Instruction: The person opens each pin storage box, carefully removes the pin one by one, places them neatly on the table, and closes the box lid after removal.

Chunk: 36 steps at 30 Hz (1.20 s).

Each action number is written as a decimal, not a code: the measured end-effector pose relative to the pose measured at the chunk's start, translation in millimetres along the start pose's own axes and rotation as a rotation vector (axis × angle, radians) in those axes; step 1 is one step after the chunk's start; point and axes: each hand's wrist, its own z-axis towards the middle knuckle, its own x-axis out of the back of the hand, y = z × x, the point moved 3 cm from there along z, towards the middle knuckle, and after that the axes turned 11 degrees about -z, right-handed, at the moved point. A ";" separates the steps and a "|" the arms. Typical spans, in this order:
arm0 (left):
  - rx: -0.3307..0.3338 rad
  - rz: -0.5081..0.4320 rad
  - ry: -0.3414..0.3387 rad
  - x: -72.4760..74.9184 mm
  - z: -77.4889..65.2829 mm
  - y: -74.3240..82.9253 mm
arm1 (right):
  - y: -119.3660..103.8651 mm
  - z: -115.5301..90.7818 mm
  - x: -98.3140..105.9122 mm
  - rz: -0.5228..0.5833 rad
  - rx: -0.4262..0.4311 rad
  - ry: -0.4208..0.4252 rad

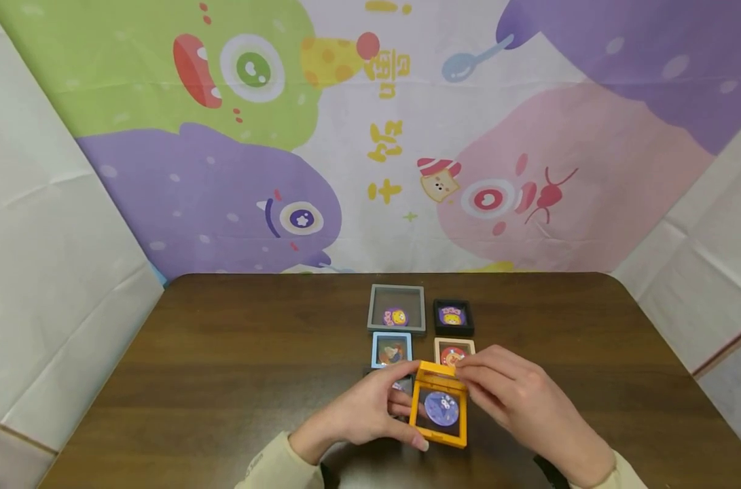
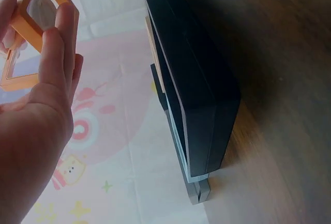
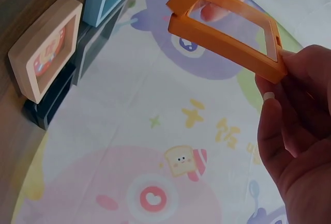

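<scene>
Both hands hold a yellow-orange display frame (image 1: 437,436) above the table, its hinged halves swung apart at an angle. A round purple badge (image 1: 441,408) lies against the clear film of the lower half. My left hand (image 1: 360,411) grips that half from the left, thumb at the front corner and fingers behind it. At the upper right, my right hand (image 1: 519,394) pinches the edge of the raised half, which the right wrist view shows as an orange rim (image 3: 222,48) with clear film. A black frame (image 2: 207,115) stands on the table below the left hand, mostly hidden in the head view.
Beyond the hands sit a light blue frame (image 1: 392,335), a beige frame (image 1: 452,341), a larger grey frame (image 1: 371,309) and a black frame (image 1: 453,331), each with a round badge. A cartoon-printed cloth (image 1: 370,231) hangs behind the brown table (image 1: 254,339).
</scene>
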 end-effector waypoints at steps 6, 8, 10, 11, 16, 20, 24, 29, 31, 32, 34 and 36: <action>0.008 -0.026 -0.006 -0.4 -2.6 0.9 | 1.3 1.7 0.0 -0.010 -0.014 0.000; 0.005 -0.027 0.003 -0.6 -3.1 0.6 | 0.8 2.1 -1.4 -0.025 -0.016 0.003; 0.000 -0.030 0.014 -0.9 -3.0 0.0 | -0.5 2.4 -3.0 -0.027 -0.019 0.010; -0.003 -0.027 0.025 -0.6 -2.7 -0.2 | -1.3 2.4 -3.8 -0.030 -0.024 0.017; -0.034 -0.038 0.085 0.6 -0.3 -0.1 | -6.9 0.6 -7.1 -0.017 -0.063 0.038; -0.053 -0.058 0.117 0.7 0.3 0.9 | -12.7 -0.3 -15.4 -0.005 -0.040 0.002; -0.053 -0.039 0.127 -0.5 -0.3 1.2 | -16.6 -1.2 -26.8 -0.005 -0.013 -0.074; -0.033 0.030 0.157 1.4 -0.8 1.6 | -19.4 -2.6 -35.3 -0.016 -0.018 -0.166; -0.033 0.054 0.164 2.4 -0.7 2.0 | -19.7 -3.8 -37.2 -0.027 -0.021 -0.193; -0.034 0.066 0.165 2.8 -0.5 2.1 | -19.7 -4.4 -37.9 -0.034 -0.023 -0.204; -0.039 0.085 0.165 3.2 -0.2 1.7 | -19.4 -5.7 -39.7 -0.050 -0.026 -0.227; -0.047 0.102 0.167 3.8 -0.3 1.3 | -18.9 -6.4 -41.5 -0.067 -0.026 -0.251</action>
